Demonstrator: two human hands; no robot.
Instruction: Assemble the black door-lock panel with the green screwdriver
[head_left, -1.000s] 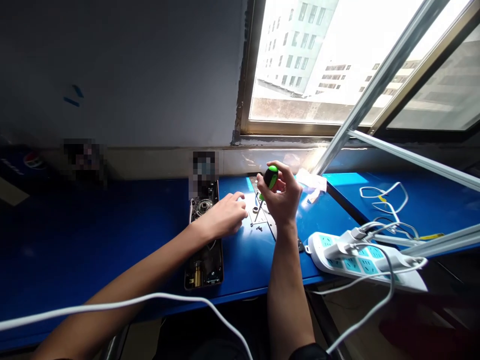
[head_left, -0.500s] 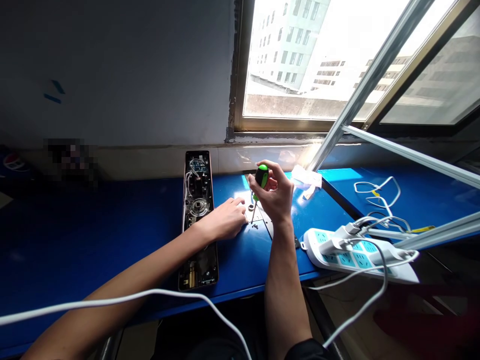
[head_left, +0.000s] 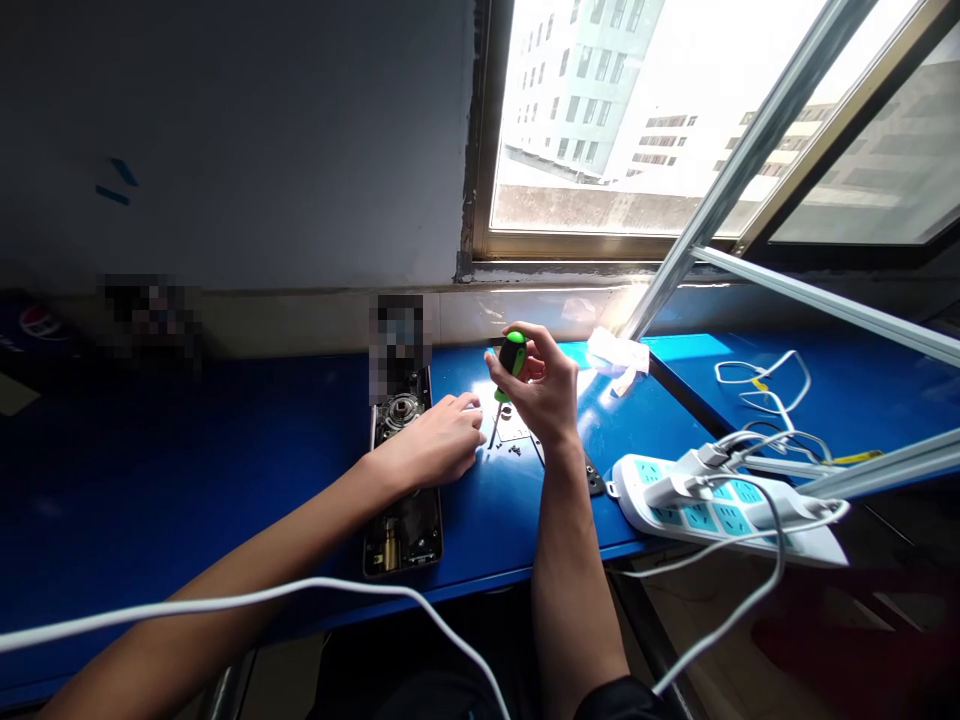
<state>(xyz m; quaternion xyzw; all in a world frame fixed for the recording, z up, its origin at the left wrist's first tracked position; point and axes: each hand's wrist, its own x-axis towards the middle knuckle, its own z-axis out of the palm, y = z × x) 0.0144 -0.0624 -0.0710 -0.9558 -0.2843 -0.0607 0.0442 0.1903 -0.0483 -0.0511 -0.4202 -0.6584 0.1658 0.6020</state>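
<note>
Right hand [head_left: 544, 388]: fingers wrapped round the green-and-black handle of a screwdriver [head_left: 512, 355], shaft slanting down and left. Left hand [head_left: 441, 447]: fingers curled, tips near the driver's tip; cannot tell whether they pinch anything.

Change over the last second: driver tip, earlier close by the small dark screws [head_left: 515, 451], now shifted left, away from them and nearer the left fingertips. Judgement: the work now centres on the narrow gap between tip and left hand. Any screw on the tip is too small to confirm.

Just beyond: screws loose on the desk [head_left: 480, 525], at the near edge of a glare-washed plate [head_left: 516, 430]. Left of these, an opened, long dark housing [head_left: 412, 535], lying lengthwise beneath the left forearm, its far end pixelated. Further right, a white power strip [head_left: 637, 500] with plugs in it.
</note>
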